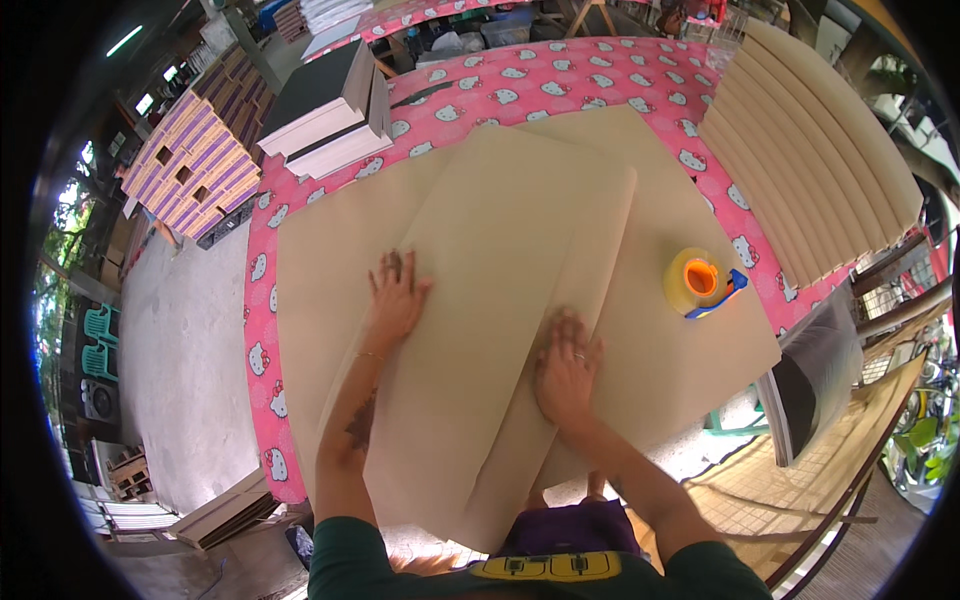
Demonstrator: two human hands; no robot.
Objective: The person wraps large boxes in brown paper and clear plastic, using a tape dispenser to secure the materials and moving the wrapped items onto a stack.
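Note:
A large sheet of brown kraft paper (670, 330) is spread over the pink table. On top of it lies a long folded piece of brown paper (490, 230), slanting from the far middle down toward my body. Palm down, my left hand (398, 297) rests with spread fingers at the left edge of the folded piece. My right hand (567, 375) lies flat on its right-hand flap (590, 270), fingers stretched forward and holding nothing. A tape dispenser (703, 284) with a clear roll, an orange hub and a blue handle sits to the right on the large sheet.
A thick stack of folded brown sheets (800, 170) stands at the right of the table. Black and white boards (325, 110) are piled at the far left corner of the pink cat-print cloth (262, 330). Beyond the left edge, a cardboard pile (195, 165) stands on the floor.

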